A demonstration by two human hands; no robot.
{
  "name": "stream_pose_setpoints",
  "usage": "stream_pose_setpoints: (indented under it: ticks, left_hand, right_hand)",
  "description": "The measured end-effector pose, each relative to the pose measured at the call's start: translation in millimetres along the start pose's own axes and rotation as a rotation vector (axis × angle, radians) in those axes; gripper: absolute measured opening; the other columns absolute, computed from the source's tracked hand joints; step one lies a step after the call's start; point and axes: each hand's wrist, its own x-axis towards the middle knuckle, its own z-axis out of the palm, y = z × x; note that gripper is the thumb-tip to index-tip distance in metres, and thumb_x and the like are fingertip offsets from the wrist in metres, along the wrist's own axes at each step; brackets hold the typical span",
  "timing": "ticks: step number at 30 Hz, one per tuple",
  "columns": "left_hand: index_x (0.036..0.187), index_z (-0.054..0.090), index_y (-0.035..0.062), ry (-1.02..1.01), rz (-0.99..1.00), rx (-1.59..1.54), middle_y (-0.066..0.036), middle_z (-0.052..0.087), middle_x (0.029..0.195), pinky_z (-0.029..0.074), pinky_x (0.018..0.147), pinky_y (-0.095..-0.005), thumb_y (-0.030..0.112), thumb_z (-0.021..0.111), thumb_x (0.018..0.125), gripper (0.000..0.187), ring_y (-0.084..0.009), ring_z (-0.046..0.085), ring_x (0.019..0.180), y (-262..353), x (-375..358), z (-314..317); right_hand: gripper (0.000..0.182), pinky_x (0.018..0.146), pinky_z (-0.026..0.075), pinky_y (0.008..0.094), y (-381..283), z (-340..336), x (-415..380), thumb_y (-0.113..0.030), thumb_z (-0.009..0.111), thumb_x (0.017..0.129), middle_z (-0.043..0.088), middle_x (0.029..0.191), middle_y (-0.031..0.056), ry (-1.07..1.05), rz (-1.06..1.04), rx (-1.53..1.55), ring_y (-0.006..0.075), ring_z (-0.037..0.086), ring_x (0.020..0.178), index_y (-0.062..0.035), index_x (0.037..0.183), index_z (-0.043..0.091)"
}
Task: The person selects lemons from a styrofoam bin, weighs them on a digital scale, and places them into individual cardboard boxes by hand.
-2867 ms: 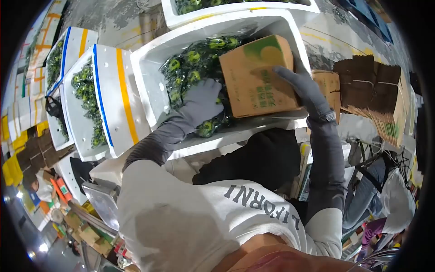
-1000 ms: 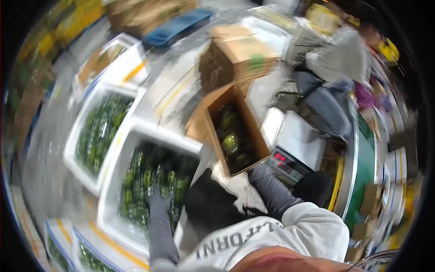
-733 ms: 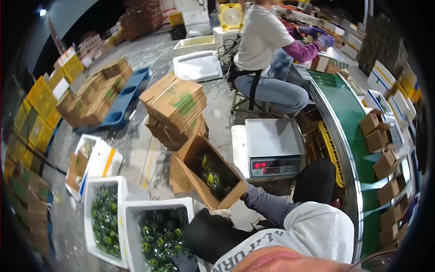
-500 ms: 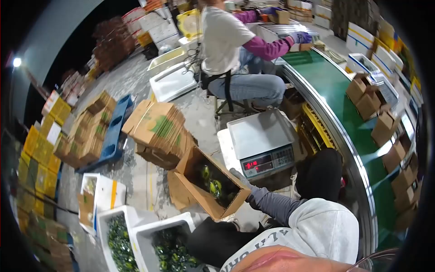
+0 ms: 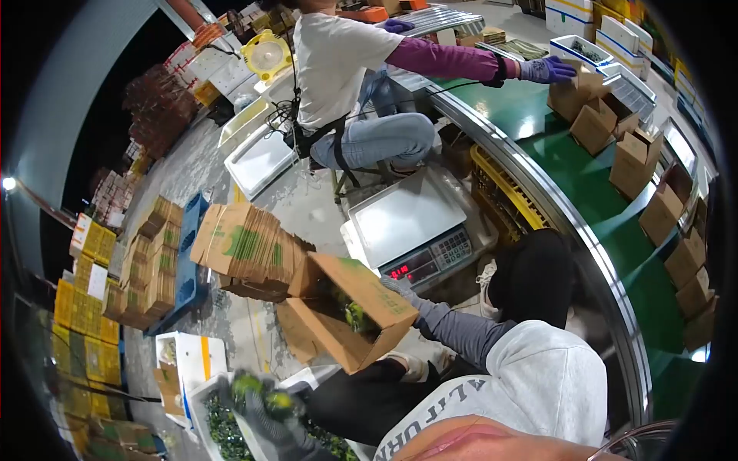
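Note:
My right hand (image 5: 398,289), in a grey glove, grips the scale-side edge of a tilted open cardboard box (image 5: 377,296). Inside the box lie green, shiny-looking pieces of produce (image 5: 354,316), part of them hidden in shadow. Low on the left, my gloved left hand (image 5: 265,419) is smeared by motion above the white foam boxes (image 5: 201,399). Green produce (image 5: 260,393) with yellowish spots shows at its fingers, held in them. Dark green, glossy produce (image 5: 224,430) fills the foam box beneath.
A digital scale (image 5: 415,230) stands beyond my right hand. Behind the box leans a stack of flattened cartons (image 5: 246,246). On the right, a green conveyor belt (image 5: 569,184) carries several open cartons (image 5: 634,165). A seated co-worker (image 5: 346,77) reaches a gloved hand over it.
My left hand has come into view at the lower left with green produce. The cardboard box has tilted towards me. The co-worker's arm has stretched right to the cartons on the belt.

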Motion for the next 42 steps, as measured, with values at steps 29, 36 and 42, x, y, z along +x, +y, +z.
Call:
stream_pose_setpoints:
  ticks: [29, 36, 42]
  left_hand:
    - [0.144, 0.019, 0.0053, -0.708, -0.291, 1.02, -0.02, 0.041, 0.135, 0.034, 0.102, -0.037, 0.001, 0.047, 0.08, 0.069, -0.034, 0.042, 0.124, -283.2, 176.1, 244.4]
    - [0.145, 0.021, 0.0133, -0.928, 0.227, 0.756, -0.018, 0.039, 0.138, 0.034, 0.101, -0.0333, 0.008, 0.052, 0.085, 0.068, -0.0277, 0.044, 0.123, -284.3, 168.3, 211.5]
    - [0.145, 0.017, 0.0128, -0.995, 0.2, 0.936, -0.018, 0.036, 0.141, 0.031, 0.105, -0.0322, 0.007, 0.052, 0.084, 0.07, -0.033, 0.037, 0.129, -271.1, 163.9, 226.8]
  right_hand:
    - [0.043, 0.074, 0.052, 0.0316, -141.2, 48.6, -36.9, -0.036, 0.059, 0.089, 0.064, 0.105, 0.0132, 0.147, 0.094, -1.151, 0.0207, 0.064, 0.087, -0.0048, 0.119, 0.057]
    - [0.034, 0.064, 0.053, 0.0285, -202.8, 129.3, -76.6, -0.03, 0.057, 0.089, 0.064, 0.089, 0.0101, 0.17, -0.306, -0.895, 0.0188, 0.062, 0.071, -0.0029, 0.11, 0.056]
    - [0.024, 0.064, 0.048, 0.0241, -231.5, 148.5, -51.6, -0.02, 0.06, 0.089, 0.063, 0.089, 0.0053, 0.417, -0.409, -1.127, 0.0126, 0.06, 0.076, -0.0032, 0.106, 0.06]
